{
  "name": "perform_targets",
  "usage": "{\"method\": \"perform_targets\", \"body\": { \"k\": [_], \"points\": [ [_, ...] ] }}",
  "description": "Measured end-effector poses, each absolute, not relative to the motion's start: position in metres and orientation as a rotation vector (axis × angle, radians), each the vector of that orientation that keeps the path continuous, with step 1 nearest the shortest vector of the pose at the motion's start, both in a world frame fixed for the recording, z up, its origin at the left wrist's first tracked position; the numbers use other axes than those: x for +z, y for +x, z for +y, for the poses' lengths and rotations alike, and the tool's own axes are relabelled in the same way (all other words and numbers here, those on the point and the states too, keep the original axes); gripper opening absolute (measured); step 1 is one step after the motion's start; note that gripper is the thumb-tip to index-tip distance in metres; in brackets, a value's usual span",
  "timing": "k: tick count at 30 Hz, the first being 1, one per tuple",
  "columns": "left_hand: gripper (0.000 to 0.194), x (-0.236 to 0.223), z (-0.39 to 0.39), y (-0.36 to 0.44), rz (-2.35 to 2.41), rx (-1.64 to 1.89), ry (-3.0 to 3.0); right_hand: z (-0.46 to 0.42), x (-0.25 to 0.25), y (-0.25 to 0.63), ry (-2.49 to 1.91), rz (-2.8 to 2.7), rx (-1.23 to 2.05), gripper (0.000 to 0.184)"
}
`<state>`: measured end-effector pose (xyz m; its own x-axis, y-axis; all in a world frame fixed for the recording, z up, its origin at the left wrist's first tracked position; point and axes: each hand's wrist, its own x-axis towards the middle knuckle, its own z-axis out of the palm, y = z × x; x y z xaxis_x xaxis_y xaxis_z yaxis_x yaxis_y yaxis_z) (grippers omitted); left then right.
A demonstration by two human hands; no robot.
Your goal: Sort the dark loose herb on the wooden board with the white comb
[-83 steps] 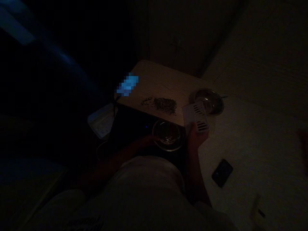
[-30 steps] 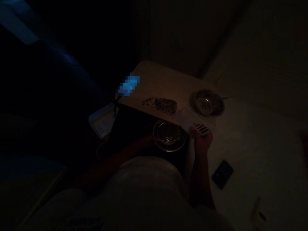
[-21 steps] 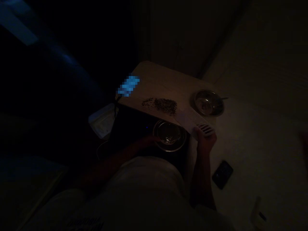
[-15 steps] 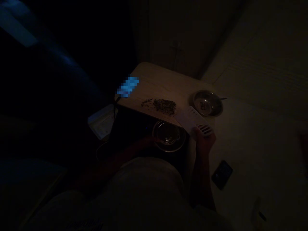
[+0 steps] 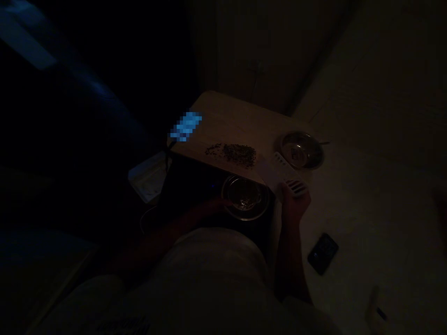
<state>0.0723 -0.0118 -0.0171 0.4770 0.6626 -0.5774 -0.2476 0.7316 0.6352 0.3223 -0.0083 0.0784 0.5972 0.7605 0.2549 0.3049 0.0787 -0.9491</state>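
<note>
In dim light my right hand (image 5: 296, 204) is closed around a pale, flat scraper-like piece with slots (image 5: 270, 174). Its far edge lies at the right side of a pile of small dark grains (image 5: 240, 154) on the wooden tabletop (image 5: 240, 114). Below the table's near edge, my left hand (image 5: 224, 203) grips the left rim of a round metal bowl (image 5: 246, 216). Some grains and a gleam show inside that bowl. The left fingers are mostly lost in the dark.
A second metal bowl (image 5: 314, 160), with a thin handle sticking out, stands at the table's right corner. A lit, blurred screen (image 5: 186, 126) lies at the left edge. A dark phone-like device (image 5: 323, 253) rests on the pale surface at right; a tray (image 5: 148, 177) sits lower left.
My right hand and the slotted piece have shifted very slightly to the left. The view is a little darker; the bowls and the grain pile look the same.
</note>
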Motion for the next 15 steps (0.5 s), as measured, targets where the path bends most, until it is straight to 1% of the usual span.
{"method": "perform_targets", "body": {
  "k": [5, 10, 15],
  "points": [
    [0.043, -0.0207, -0.0123, 0.0712, 0.887, 0.579, 0.518, -0.0077, 0.0764, 0.3173, -1.479, -0.945, 0.483, 0.029],
    [0.054, -0.0260, -0.0123, 0.0720, 0.899, 0.621, 0.499, -0.0077, 0.0757, 0.3174, -1.498, -0.944, 0.477, 0.029],
    [0.052, -0.0232, -0.0124, 0.0725, 0.886, 0.628, 0.500, -0.0085, 0.0739, 0.3183, -1.491, -0.867, 0.437, 0.028]
  ]
}}
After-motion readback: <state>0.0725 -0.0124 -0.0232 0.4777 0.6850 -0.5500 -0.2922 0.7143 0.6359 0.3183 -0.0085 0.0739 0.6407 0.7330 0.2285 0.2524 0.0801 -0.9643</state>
